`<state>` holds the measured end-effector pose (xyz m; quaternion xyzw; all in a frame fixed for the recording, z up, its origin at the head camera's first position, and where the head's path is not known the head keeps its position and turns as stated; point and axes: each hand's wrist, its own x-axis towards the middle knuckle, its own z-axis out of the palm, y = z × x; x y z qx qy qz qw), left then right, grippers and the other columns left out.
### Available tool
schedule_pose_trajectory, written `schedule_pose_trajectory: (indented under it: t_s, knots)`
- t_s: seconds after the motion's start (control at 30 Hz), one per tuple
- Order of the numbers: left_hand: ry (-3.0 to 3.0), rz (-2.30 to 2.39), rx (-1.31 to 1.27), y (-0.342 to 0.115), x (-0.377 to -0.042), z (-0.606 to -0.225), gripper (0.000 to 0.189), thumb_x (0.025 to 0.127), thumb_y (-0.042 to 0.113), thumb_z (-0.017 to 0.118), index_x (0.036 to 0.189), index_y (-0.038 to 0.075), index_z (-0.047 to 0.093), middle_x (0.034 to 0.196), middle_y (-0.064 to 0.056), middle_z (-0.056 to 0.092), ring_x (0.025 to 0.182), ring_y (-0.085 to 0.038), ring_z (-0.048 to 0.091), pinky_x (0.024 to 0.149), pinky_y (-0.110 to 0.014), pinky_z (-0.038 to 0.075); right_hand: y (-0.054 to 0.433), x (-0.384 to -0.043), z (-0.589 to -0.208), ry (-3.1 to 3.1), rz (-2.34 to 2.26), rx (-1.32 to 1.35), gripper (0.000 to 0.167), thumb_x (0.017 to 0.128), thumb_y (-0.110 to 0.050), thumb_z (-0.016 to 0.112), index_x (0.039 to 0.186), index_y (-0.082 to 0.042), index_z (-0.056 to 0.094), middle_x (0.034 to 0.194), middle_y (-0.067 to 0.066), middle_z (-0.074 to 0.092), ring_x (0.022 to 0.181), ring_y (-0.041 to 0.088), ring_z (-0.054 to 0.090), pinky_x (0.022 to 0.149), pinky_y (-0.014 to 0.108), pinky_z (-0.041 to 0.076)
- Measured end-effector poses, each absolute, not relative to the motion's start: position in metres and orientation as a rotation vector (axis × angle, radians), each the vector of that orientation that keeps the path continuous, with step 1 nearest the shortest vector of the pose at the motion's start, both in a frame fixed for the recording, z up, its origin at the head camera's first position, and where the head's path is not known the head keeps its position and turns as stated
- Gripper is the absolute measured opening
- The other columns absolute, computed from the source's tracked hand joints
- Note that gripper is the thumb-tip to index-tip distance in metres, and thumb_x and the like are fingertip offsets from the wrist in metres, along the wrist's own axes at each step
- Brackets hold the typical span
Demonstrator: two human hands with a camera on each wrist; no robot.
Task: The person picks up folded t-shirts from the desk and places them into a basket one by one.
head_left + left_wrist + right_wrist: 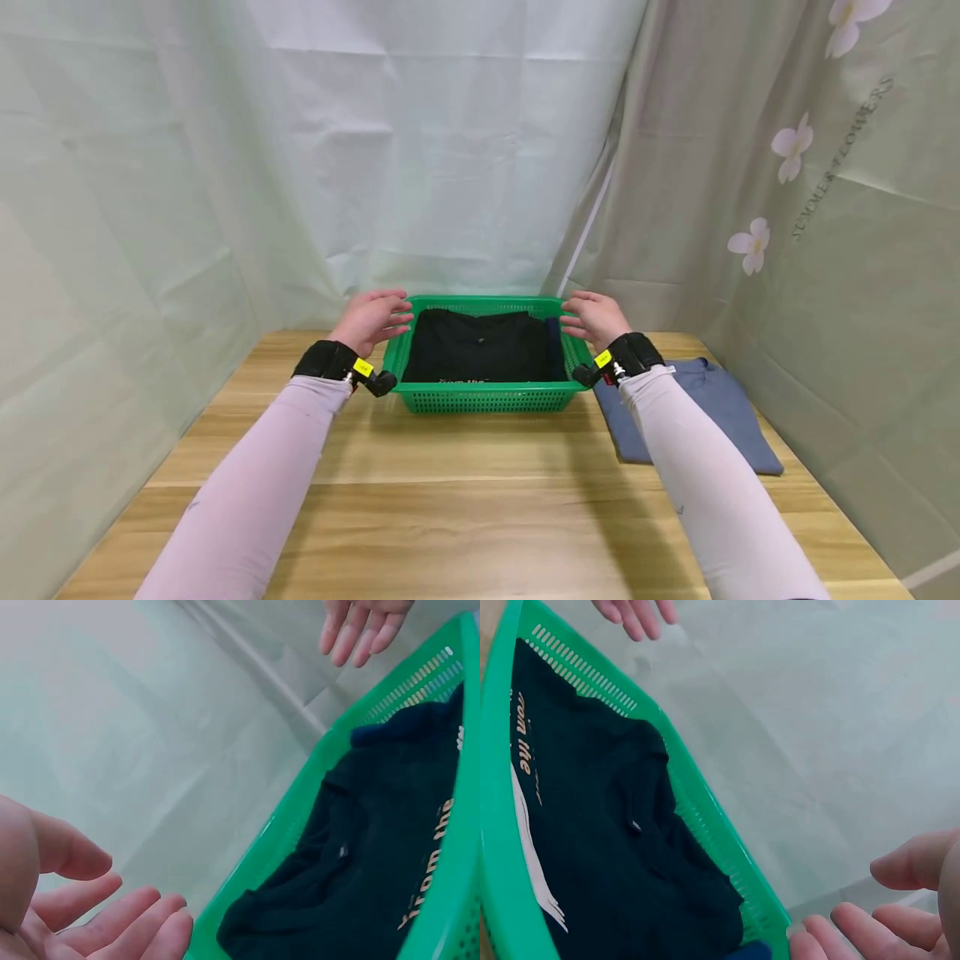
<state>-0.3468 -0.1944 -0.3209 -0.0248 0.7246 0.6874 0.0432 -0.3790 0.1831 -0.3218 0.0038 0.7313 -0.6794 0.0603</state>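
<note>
A green plastic basket [483, 398] with slotted walls stands toward the back of the wooden table. Inside it lies a folded black T-shirt [480, 346] with pale lettering near the front, and a strip of dark navy cloth [556, 346] shows along its right side. My left hand [372, 319] is at the basket's left end, fingers extended toward the rim. At the opposite end, my right hand [595, 319] mirrors it, fingertips right by the rim. Neither palm holds anything; in both wrist views thumb and fingers are spread apart.
A folded grey-blue shirt [720, 408] lies on the table [450, 517] to the right, partly behind my right forearm. Pale curtains [450, 150] hang close behind the table and along both sides, the right one printed with flowers.
</note>
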Motion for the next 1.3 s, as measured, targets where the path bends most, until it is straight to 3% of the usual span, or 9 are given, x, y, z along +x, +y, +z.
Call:
schedule_pose_trajectory:
  t_s: [0.27,0.4,0.63,0.77,0.93,1.03,1.13,1.23,1.3]
  knots:
    - [2.182,2.084,0.051,-0.168,-0.334,-0.327,0.05,0.115,0.014,0.051,0.162,-0.002,0.048,0.164,-0.025,0.053,0.15,-0.041,0.057,0.113,-0.035,0.058,0.203,-0.365,-0.324,2.226,-2.012,-0.042,0.06,0.117,-0.02,0.049,0.173,-0.005,0.032,0.174,0.025,0.038,0.158,0.042,0.047,0.127,0.046,0.045]
    - [2.18,2.044,0.144,-0.148,-0.323,-0.331,0.046,0.114,0.013,0.054,0.158,0.0,0.054,0.158,-0.025,0.06,0.144,-0.04,0.063,0.107,-0.035,0.062,0.22,-0.36,-0.329,2.248,-1.997,-0.018,0.059,0.117,-0.023,0.051,0.171,-0.006,0.037,0.173,0.024,0.041,0.153,0.039,0.052,0.122,0.04,0.051]
    - [2.169,1.989,0.303,-0.115,-0.298,-0.333,0.039,0.112,0.018,0.062,0.149,0.005,0.064,0.146,-0.019,0.071,0.134,-0.037,0.071,0.1,-0.036,0.065,0.253,-0.354,-0.336,2.28,-2.012,0.099,0.057,0.114,-0.024,0.055,0.169,-0.008,0.044,0.171,0.021,0.044,0.129,0.023,0.065,0.099,0.023,0.062]
    - [2.189,1.947,0.414,-0.096,-0.287,-0.336,0.037,0.111,0.017,0.063,0.145,0.004,0.067,0.14,-0.018,0.074,0.125,-0.036,0.076,0.099,-0.039,0.066,0.276,-0.35,-0.342,2.321,-2.002,0.147,0.06,0.115,-0.026,0.054,0.17,-0.008,0.04,0.175,0.022,0.038,0.129,0.02,0.065,0.1,0.024,0.062]
    - [2.255,1.835,0.556,-0.073,-0.277,-0.352,0.034,0.112,0.014,0.061,0.143,0.002,0.069,0.136,-0.021,0.075,0.119,-0.037,0.078,0.098,-0.042,0.066,0.309,-0.346,-0.356,2.369,-1.983,0.243,0.061,0.115,-0.025,0.05,0.171,-0.006,0.036,0.176,0.025,0.036,0.104,0.004,0.069,0.098,0.024,0.063]
    - [2.255,1.796,0.619,-0.059,-0.272,-0.363,0.033,0.112,0.013,0.061,0.141,0.001,0.07,0.136,-0.025,0.074,0.119,-0.043,0.077,0.096,-0.041,0.067,0.329,-0.341,-0.367,2.393,-1.983,0.295,0.061,0.114,-0.023,0.051,0.17,-0.002,0.036,0.162,0.024,0.052,0.088,-0.003,0.069,0.091,0.022,0.064]
    - [2.242,1.766,0.656,-0.044,-0.268,-0.372,0.032,0.111,0.013,0.062,0.139,-0.001,0.071,0.135,-0.026,0.074,0.119,-0.044,0.076,0.093,-0.04,0.067,0.349,-0.336,-0.378,2.425,-1.981,0.318,0.061,0.113,-0.02,0.052,0.168,0.003,0.038,0.125,0.003,0.07,0.081,-0.005,0.07,0.082,0.021,0.065]
    - [2.222,1.748,0.675,-0.026,-0.264,-0.379,0.032,0.111,0.013,0.064,0.138,-0.002,0.072,0.135,-0.026,0.074,0.116,-0.039,0.078,0.092,-0.038,0.068,0.369,-0.332,-0.388,2.467,-1.964,0.337,0.061,0.112,-0.02,0.053,0.165,0.008,0.039,0.098,-0.019,0.065,0.078,-0.003,0.07,0.079,0.022,0.066]
    - [2.215,1.727,0.695,-0.012,-0.263,-0.384,0.032,0.11,0.013,0.065,0.137,-0.002,0.072,0.134,-0.026,0.074,0.113,-0.034,0.08,0.09,-0.037,0.068,0.381,-0.329,-0.394,2.516,-1.93,0.379,0.06,0.112,-0.021,0.054,0.163,0.008,0.041,0.097,-0.017,0.066,0.078,-0.003,0.07,0.077,0.022,0.066]
